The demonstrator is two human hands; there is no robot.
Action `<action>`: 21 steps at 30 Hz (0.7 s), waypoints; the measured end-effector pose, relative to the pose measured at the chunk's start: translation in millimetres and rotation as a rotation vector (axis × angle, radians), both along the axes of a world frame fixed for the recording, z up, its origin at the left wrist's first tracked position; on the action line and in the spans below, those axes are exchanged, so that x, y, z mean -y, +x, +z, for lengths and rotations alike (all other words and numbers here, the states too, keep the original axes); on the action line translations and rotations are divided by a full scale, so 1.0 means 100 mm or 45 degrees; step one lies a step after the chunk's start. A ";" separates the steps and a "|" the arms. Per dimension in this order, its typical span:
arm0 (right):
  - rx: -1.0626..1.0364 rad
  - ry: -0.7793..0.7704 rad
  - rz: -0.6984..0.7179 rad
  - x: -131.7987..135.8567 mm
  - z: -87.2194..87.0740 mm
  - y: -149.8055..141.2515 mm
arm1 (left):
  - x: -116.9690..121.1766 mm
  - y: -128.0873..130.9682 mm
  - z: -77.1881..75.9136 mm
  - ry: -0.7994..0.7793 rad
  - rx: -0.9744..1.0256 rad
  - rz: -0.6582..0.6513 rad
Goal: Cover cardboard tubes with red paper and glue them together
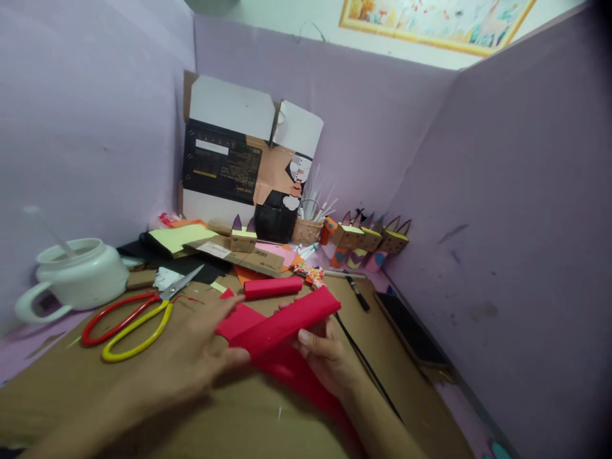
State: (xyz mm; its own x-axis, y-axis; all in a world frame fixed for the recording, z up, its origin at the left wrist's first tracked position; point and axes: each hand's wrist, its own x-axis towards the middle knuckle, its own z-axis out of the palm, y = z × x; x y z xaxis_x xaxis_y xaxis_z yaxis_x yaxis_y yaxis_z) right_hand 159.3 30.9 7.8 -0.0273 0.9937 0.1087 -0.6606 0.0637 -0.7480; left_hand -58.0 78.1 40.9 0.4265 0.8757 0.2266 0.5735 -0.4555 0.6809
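Both my hands work a strip of red paper (287, 322) that is partly rolled into a flattened tube over the brown cardboard work surface (229, 414). My left hand (191, 357) pinches the tube's near left end between thumb and fingers. My right hand (325, 357) grips the tube from below near its middle, fingers curled round it. More red paper (291, 376) trails under my right wrist. A finished small red paper roll (272, 287) lies just beyond the tube.
Scissors with red and yellow handles (138, 319) lie left of my hands. A white pot with a handle (76, 274) stands far left. Paper-craft boxes with ears (373, 239), a basket of pens (306, 228), a cardboard box (239, 159), a black phone (411, 328) and a black cable (363, 363) surround the work area, enclosed by purple walls.
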 end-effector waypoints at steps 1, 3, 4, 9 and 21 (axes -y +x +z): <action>0.004 0.015 0.010 0.01 -0.01 -0.01 | 0.08 0.14 0.03 -0.017 -0.084 -0.103; 0.015 0.037 0.034 0.02 -0.02 -0.03 | 0.17 0.35 0.08 0.018 -0.158 -0.235; 0.017 0.041 0.037 0.02 -0.03 -0.04 | 0.17 0.42 0.10 0.024 -0.174 -0.287; 0.048 0.027 -0.091 -0.01 -0.09 -0.01 | 0.09 0.52 0.09 0.059 -0.232 -0.345; 0.386 0.133 -0.243 -0.04 -0.01 0.17 | -0.04 0.27 -0.09 0.406 -0.328 -0.213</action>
